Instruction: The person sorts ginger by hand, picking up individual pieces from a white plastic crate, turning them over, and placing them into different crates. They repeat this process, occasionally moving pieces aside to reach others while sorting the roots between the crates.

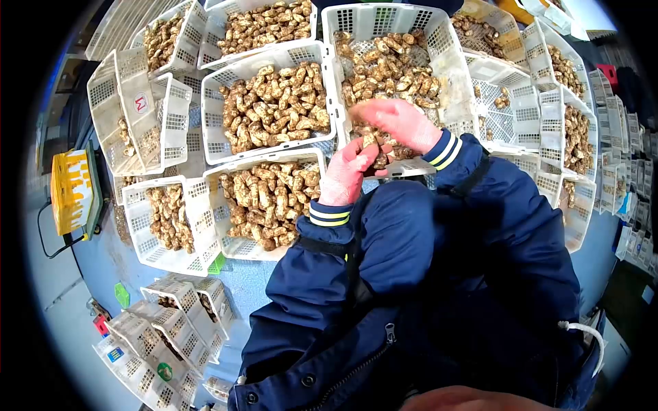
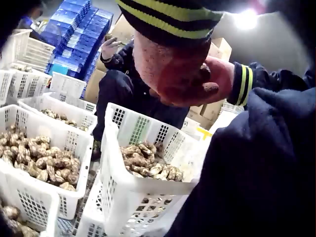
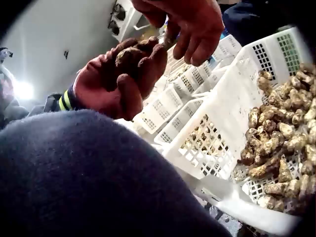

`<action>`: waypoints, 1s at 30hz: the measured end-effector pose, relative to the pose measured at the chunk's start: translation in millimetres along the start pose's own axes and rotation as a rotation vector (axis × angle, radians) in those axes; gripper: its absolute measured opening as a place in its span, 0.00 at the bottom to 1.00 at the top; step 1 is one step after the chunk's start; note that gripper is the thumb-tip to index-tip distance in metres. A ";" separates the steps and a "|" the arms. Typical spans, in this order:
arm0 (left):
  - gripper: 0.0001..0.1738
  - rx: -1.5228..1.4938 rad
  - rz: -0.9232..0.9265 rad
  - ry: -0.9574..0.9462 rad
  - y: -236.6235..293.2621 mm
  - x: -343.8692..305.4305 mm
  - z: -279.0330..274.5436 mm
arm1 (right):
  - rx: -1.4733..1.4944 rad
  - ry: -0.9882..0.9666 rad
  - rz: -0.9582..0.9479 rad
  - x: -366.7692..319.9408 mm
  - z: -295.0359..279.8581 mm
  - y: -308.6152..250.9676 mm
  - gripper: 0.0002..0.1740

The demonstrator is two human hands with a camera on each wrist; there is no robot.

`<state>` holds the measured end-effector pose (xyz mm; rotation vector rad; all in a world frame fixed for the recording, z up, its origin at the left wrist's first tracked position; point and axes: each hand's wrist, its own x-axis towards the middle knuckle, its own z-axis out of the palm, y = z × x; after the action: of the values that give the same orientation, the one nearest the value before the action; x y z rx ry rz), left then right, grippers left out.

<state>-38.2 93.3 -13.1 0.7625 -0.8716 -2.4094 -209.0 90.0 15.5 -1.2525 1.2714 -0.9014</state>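
Note:
Both hands wear pinkish-red gloves and are close together over the near edge of a white plastic crate [image 1: 454,75]. My left hand [image 1: 345,171] is turned palm up and grips a soil-marked, brown-and-cream mushroom [image 1: 371,140]. That mushroom [image 3: 129,59] lies between its curled fingers and thumb in the right wrist view. Just above it is my right hand [image 1: 404,123], fingers loosely extended and blurred at the tips in the head view. Many loose mushrooms [image 1: 387,72] lie in the crate beneath, with the lattice floor showing in places.
Crates heaped with mushrooms stand to the left, one far [image 1: 274,109] and one near [image 1: 267,205]. A sparsely filled crate [image 1: 507,113] is at right. Crate stacks [image 1: 164,335] stand lower left beside a yellow box [image 1: 72,192]. Another person [image 2: 118,94] sits opposite.

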 end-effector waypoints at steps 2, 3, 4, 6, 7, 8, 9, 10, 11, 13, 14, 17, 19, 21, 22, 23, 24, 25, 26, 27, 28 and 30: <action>0.25 -0.015 0.013 0.016 -1.1 -2.1 -3.1 | 0.247 0.115 0.046 4.2 -10.3 3.8 0.25; 0.27 -0.031 0.030 0.033 -1.2 -3.1 -6.5 | 0.327 0.152 0.079 2.2 -17.4 7.8 0.25; 0.30 -0.045 0.047 0.050 -1.1 -4.0 -10.0 | 0.407 0.188 0.111 -0.3 -25.3 11.8 0.25; 0.25 -0.036 0.023 0.054 1.9 -6.8 -15.7 | 0.399 0.219 0.112 -3.1 -37.9 8.3 0.26; 0.22 -0.035 0.013 0.088 2.0 -10.0 -17.8 | 0.433 0.206 0.097 -3.8 -44.1 10.7 0.26; 0.20 -0.034 0.003 0.119 3.0 -12.7 -19.6 | 0.466 0.195 0.081 -3.0 -54.4 14.5 0.27; 0.17 -0.067 0.023 0.118 3.0 -16.6 -24.2 | 0.479 0.139 0.053 -3.4 -62.9 17.1 0.27; 0.18 -0.038 0.038 0.151 1.8 -23.0 -27.4 | 0.391 0.170 0.090 -5.6 -70.1 19.9 0.27; 0.18 -0.033 0.007 0.169 2.4 -27.5 -30.9 | 0.331 0.186 0.144 -7.7 -75.7 24.0 0.25; 0.18 -0.039 -0.030 0.206 -4.6 -35.5 -42.4 | 0.196 0.193 0.294 -5.1 -95.2 51.1 0.22; 0.18 -0.057 -0.038 0.169 -10.1 -37.7 -50.5 | 0.096 0.133 0.288 -7.8 -106.5 68.3 0.21; 0.19 -0.123 -0.086 0.156 -18.9 -40.2 -54.2 | 0.027 0.246 0.400 -6.8 -112.4 87.2 0.15; 0.19 -0.174 -0.059 0.234 -18.3 -37.6 -45.6 | 0.024 0.225 0.384 0.3 -116.5 99.9 0.14; 0.19 -0.146 -0.062 0.204 -16.1 -33.3 -48.9 | -0.144 0.151 0.377 4.6 -114.8 100.1 0.15; 0.19 -0.120 -0.061 0.174 -14.9 -31.3 -50.8 | -0.383 0.090 0.342 11.3 -118.0 113.3 0.17; 0.18 -0.096 -0.098 0.171 -11.6 -29.2 -51.3 | -0.522 0.035 0.328 14.7 -116.7 111.4 0.17; 0.18 -0.096 -0.101 0.172 -10.7 -28.8 -52.9 | -0.660 -0.021 0.312 20.8 -112.7 103.6 0.18; 0.18 -0.094 -0.108 0.171 -10.5 -28.2 -54.1 | -0.775 -0.109 0.427 29.4 -110.2 95.0 0.18; 0.18 -0.095 -0.114 0.172 -10.8 -27.9 -54.7 | -0.975 -0.101 0.364 32.9 -108.0 91.3 0.19; 0.16 -0.101 -0.121 0.199 -10.4 -28.7 -55.1 | -1.044 -0.103 0.342 39.0 -108.9 99.9 0.19; 0.16 -0.101 -0.121 0.205 -11.7 -30.6 -57.8 | -1.111 -0.105 0.317 45.9 -106.4 103.6 0.20; 0.16 -0.175 -0.109 0.173 -14.2 -36.5 -63.0 | -1.328 -0.279 0.431 53.6 -89.5 89.9 0.21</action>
<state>25.4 97.5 -51.0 0.9539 -0.5561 -2.4309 -302.9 37.3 -70.3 -1.8452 1.8449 0.5864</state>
